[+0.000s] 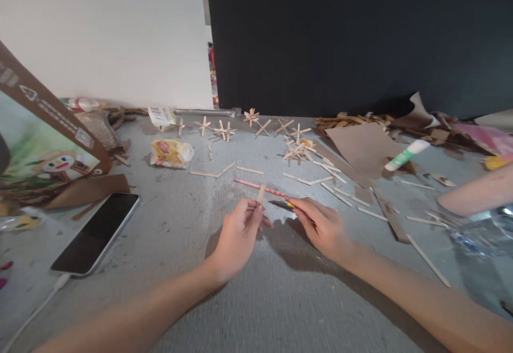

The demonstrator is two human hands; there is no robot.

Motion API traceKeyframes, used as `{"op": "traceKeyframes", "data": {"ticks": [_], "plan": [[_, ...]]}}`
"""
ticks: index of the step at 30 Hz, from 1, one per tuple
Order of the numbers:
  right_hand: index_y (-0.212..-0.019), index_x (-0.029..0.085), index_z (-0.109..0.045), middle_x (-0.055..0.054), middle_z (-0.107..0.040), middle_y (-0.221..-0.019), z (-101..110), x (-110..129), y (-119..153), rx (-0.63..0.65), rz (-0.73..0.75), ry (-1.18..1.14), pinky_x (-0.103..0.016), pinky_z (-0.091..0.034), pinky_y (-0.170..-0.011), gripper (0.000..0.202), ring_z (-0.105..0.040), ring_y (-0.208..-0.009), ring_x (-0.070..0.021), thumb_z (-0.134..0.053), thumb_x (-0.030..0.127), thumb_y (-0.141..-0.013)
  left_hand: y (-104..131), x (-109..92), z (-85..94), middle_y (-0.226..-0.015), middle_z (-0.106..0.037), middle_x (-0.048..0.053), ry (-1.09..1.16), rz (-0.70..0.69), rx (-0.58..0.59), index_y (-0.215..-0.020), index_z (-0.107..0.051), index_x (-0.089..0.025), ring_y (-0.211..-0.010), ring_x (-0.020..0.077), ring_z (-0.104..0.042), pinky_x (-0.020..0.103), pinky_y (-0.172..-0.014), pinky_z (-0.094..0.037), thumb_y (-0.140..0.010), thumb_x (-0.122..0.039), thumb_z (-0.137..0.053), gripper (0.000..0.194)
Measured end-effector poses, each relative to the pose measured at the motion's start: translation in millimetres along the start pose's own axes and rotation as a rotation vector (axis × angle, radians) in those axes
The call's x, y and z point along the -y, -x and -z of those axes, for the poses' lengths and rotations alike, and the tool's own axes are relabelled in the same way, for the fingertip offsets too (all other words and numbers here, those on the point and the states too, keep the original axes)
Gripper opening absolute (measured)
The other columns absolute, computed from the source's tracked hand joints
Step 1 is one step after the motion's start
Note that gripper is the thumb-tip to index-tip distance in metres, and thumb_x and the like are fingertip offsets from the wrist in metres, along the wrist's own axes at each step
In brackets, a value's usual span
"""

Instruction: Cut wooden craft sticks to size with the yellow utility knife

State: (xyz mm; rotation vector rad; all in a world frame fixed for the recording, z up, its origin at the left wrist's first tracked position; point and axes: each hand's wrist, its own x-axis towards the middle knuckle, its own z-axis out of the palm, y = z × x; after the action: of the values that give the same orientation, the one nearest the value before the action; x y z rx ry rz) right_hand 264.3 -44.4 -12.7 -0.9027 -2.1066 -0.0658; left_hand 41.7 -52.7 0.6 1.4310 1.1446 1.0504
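Between its thumb and fingers, my left hand (241, 230) pinches a short wooden stick (261, 194) that points up and away from me. My right hand (320, 226) is closed around a craft knife (289, 204) with a yellow part, its dark blade pointing left toward the stick but apart from it. Just beyond both hands a red patterned pencil (256, 185) lies on the grey table (172, 235). Loose wooden sticks (297, 179) lie farther back, with crossed-stick pieces (222, 130) standing behind them.
A phone (96, 234) with a cable lies at the left, near a printed bag (48, 144). Behind is a snack packet (171, 153). At the right are a glue stick (406, 155), cardboard (360, 150), a pinkish cylinder (476, 190) and clear plastic (484, 233).
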Motion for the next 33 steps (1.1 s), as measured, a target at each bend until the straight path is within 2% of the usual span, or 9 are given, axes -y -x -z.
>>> {"op": "traceKeyframes", "data": {"ticks": [3,5,10,14,19,21,24,28,33], "plan": [[-0.141,0.027,-0.058,-0.008,-0.076,-0.099,0.4,0.8,-0.7,-0.011,-0.009,0.009,-0.031,-0.058,-0.067,0.037,-0.074,-0.082,-0.0205,-0.048,0.014,-0.107,-1.5,-0.5,2.6,-0.090,-0.074,0.008,-0.268,-0.159,-0.070,-0.081,-0.071,-0.022,-0.093,0.0243,-0.065,0.037,-0.087,-0.048,-0.094,-0.032,-0.064,0.018],[-0.141,0.027,-0.058,-0.008,-0.077,-0.102,0.6,1.2,-0.8,-0.018,-0.010,0.012,-0.031,-0.059,-0.070,0.038,-0.075,-0.085,-0.0210,-0.048,0.014,-0.107,-3.0,1.4,4.0,-0.090,-0.074,0.007,-0.386,-0.195,-0.076,-0.083,-0.077,-0.024,-0.098,0.0269,-0.062,0.041,-0.094,-0.045,-0.092,-0.025,-0.067,0.013],[-0.139,0.026,-0.061,-0.008,-0.078,-0.103,0.1,0.2,0.8,-0.009,-0.009,0.032,-0.032,-0.059,-0.071,0.037,-0.075,-0.084,-0.0211,-0.051,0.014,-0.106,-5.0,9.3,3.0,-0.085,-0.076,0.008,-0.479,-0.142,-0.052,-0.100,-0.081,-0.022,-0.099,0.0316,-0.062,0.054,-0.101,-0.039,-0.083,-0.011,-0.069,0.024],[-0.136,0.024,-0.061,-0.009,-0.078,-0.105,-1.1,-1.4,2.0,-0.026,-0.006,0.050,-0.030,-0.059,-0.071,0.034,-0.076,-0.086,-0.0205,-0.051,0.013,-0.106,-2.5,7.9,1.3,-0.088,-0.075,0.007,-0.624,-0.145,-0.007,-0.104,-0.078,-0.021,-0.100,0.0300,-0.061,0.052,-0.099,-0.040,-0.086,-0.008,-0.066,0.025],[-0.131,0.022,-0.062,-0.008,-0.078,-0.102,-1.2,-1.0,1.5,-0.034,-0.015,0.063,-0.028,-0.058,-0.069,0.028,-0.075,-0.085,-0.0189,-0.052,0.013,-0.107,3.1,4.9,1.3,-0.109,-0.072,0.007,-0.849,-0.186,0.018,-0.104,-0.075,-0.022,-0.106,0.0290,-0.059,0.048,-0.095,-0.043,-0.095,-0.013,-0.062,0.018],[-0.131,0.023,-0.062,-0.007,-0.078,-0.103,-1.1,-0.6,1.3,-0.034,-0.016,0.067,-0.028,-0.057,-0.068,0.028,-0.075,-0.085,-0.0186,-0.051,0.013,-0.107,4.0,5.1,1.3,-0.116,-0.071,0.008,-0.883,-0.195,0.008,-0.113,-0.073,-0.022,-0.109,0.0297,-0.059,0.048,-0.095,-0.043,-0.095,-0.015,-0.063,0.022],[-0.130,0.023,-0.062,-0.008,-0.078,-0.104,-1.3,-0.7,1.3,-0.035,-0.019,0.066,-0.029,-0.057,-0.069,0.028,-0.075,-0.086,-0.0187,-0.051,0.014,-0.107,5.1,4.7,0.8,-0.112,-0.073,0.007,-0.885,-0.209,0.029,-0.122,-0.069,-0.021,-0.110,0.0290,-0.061,0.046,-0.095,-0.044,-0.095,-0.012,-0.063,0.029],[-0.131,0.022,-0.061,-0.008,-0.077,-0.103,-1.4,-1.5,1.5,-0.013,-0.025,0.065,-0.030,-0.058,-0.072,0.028,-0.074,-0.087,-0.0195,-0.051,0.013,-0.107,5.4,0.7,1.6,-0.089,-0.074,0.003,-0.858,-0.219,0.073,-0.118,-0.069,-0.021,-0.097,0.0264,-0.066,0.046,-0.095,-0.044,-0.100,-0.020,-0.061,0.019],[-0.131,0.022,-0.060,-0.008,-0.075,-0.101,-0.1,0.8,-0.5,0.042,-0.019,0.086,-0.030,-0.057,-0.068,0.026,-0.074,-0.083,-0.0197,-0.051,0.018,-0.108,-5.9,-4.3,10.1,-0.111,-0.075,0.006,-0.808,-0.238,0.017,-0.119,-0.069,-0.022,-0.110,0.0262,-0.065,0.047,-0.101,-0.044,-0.103,-0.025,-0.058,0.019]]}}
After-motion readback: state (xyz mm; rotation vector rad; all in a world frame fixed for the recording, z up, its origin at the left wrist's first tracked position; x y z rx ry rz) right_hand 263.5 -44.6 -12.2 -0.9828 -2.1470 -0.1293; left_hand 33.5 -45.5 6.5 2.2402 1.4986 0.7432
